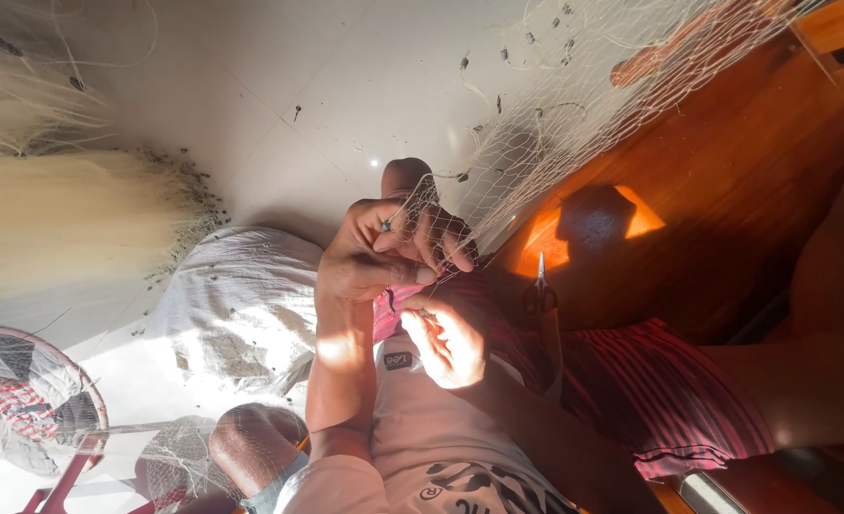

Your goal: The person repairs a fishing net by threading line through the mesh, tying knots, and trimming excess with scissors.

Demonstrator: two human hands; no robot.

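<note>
The left hand (369, 252) is bunched around a fold of fine pale fishing net (536, 124), fingers curled through the mesh and pinching it taut just above the lap. The right hand (446, 338) sits just below it, fingers half closed on what looks like a thin strand or small piece of the same net; exactly what it pinches is too small to tell. From the hands the net runs up and away, draped over the knee and spread across the white tiled floor (327, 86) and the wooden furniture (726, 162).

The net looks very light, limp and thin-threaded, so it should snag on fingers and tear at single strands if pulled hard; it is best held by a gathered bunch of mesh, not one thread. Bits of dark debris cling to it.

A pair of small scissors (541, 286) lies on the red striped cloth (650, 390) over the thigh, just beside the hands. A white sack (241, 305) lies on the floor to one side, a heap of pale net (50, 219) beyond it, and a round fan (22, 400) near the corner. Loose mesh over the knee crowds the working spot
</note>
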